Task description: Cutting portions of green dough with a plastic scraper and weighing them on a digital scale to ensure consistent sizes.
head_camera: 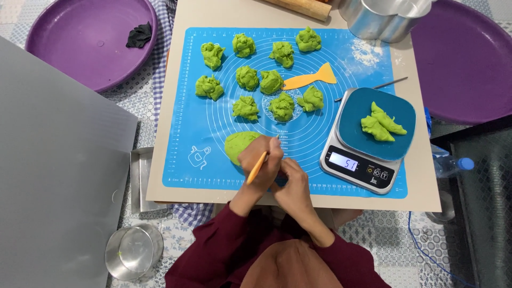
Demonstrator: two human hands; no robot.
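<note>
My left hand (262, 166) is shut on a thin orange cutter (256, 168) and rests at the right edge of a large green dough lump (238, 145) on the blue silicone mat (186, 112). My right hand (292, 184) lies against the left hand with its fingers curled under; what it holds is hidden. Several small rough green dough pieces (271, 81) lie in rows on the mat's far half. A kitchen scale (356, 164) stands at the right, with a blue dish (349, 125) on it holding two or three dough pieces (382, 124).
An orange fish-shaped scraper (312, 79) lies on the mat. Purple round trays sit at far left (80, 48) and far right (469, 64). Metal tins (383, 18) stand at the top, a round tin (132, 252) at lower left, a grey board (53, 170) at left, and a bottle (450, 164) at right.
</note>
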